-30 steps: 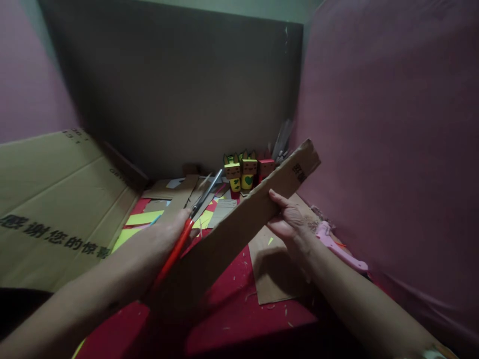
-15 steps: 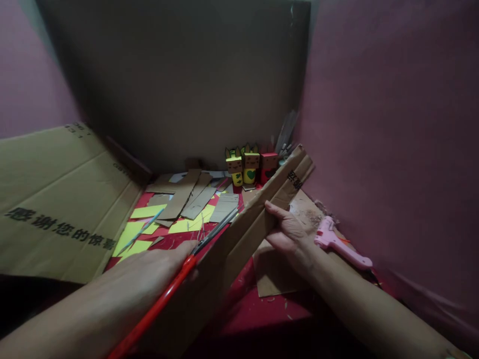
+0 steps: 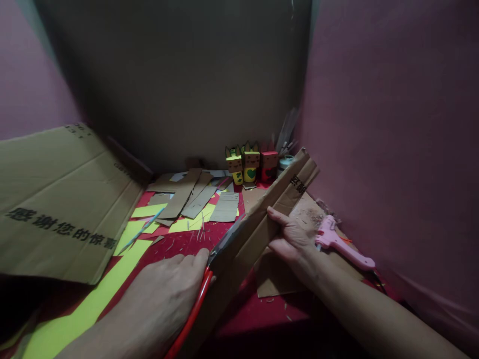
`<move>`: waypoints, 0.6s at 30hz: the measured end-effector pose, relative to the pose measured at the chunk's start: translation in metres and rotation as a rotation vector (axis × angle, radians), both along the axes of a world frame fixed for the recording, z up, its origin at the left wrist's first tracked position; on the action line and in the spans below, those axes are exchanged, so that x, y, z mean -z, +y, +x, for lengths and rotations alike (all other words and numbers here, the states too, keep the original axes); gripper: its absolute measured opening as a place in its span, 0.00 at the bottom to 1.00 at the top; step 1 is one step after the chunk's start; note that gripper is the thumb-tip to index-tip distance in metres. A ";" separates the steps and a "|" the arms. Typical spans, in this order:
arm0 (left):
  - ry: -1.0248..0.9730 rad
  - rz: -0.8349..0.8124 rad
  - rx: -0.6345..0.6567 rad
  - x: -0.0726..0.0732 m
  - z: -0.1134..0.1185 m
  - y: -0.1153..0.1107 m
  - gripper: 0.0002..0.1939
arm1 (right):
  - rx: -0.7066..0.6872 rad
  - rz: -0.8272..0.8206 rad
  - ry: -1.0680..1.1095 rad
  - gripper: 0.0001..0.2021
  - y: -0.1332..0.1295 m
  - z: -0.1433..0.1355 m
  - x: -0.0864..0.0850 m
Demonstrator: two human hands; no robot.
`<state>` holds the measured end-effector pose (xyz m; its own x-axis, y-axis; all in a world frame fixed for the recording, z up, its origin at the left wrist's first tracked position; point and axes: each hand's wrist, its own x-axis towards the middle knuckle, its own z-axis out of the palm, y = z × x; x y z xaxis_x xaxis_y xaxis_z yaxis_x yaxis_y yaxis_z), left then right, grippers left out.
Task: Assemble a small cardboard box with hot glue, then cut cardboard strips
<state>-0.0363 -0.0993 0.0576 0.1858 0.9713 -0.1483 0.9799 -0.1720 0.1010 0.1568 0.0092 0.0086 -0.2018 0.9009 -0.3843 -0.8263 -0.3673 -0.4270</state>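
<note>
My left hand (image 3: 179,279) is closed around red-handled scissors (image 3: 194,309) near their pivot. The dark blades lie along the left edge of a long brown cardboard piece (image 3: 254,229), partly over it; whether they bite into the edge I cannot tell. My right hand (image 3: 290,234) grips that cardboard, thumb on its face and fingers behind it. The piece slants up to the right, with black print near its far end. Its lower end fades into shadow.
A large printed cardboard sheet (image 3: 56,199) leans at the left. A pink glue gun (image 3: 342,244) lies at the right. Cardboard scraps (image 3: 183,194) and yellow paper (image 3: 130,264) cover the red tabletop (image 3: 179,244). Small box-headed figures (image 3: 251,164) stand at the back.
The scissors and my left hand have shifted right, closer against the cardboard edge. The blades look closer together. My right hand and the cardboard have moved slightly right.
</note>
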 end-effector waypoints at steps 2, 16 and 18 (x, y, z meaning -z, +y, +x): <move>0.022 -0.019 0.019 0.000 -0.002 0.000 0.17 | -0.005 -0.023 -0.009 0.08 -0.001 0.000 0.000; 0.105 0.077 -0.065 0.028 -0.006 -0.005 0.15 | -0.102 0.031 0.027 0.08 -0.003 0.000 0.010; 0.139 0.078 -0.051 0.035 -0.009 -0.006 0.15 | -0.104 0.024 0.015 0.08 -0.003 -0.001 0.010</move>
<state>-0.0451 -0.1050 0.0225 0.1187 0.9886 -0.0930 0.9912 -0.1235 -0.0479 0.1562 0.0063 -0.0018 -0.3006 0.8836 -0.3591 -0.7903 -0.4415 -0.4248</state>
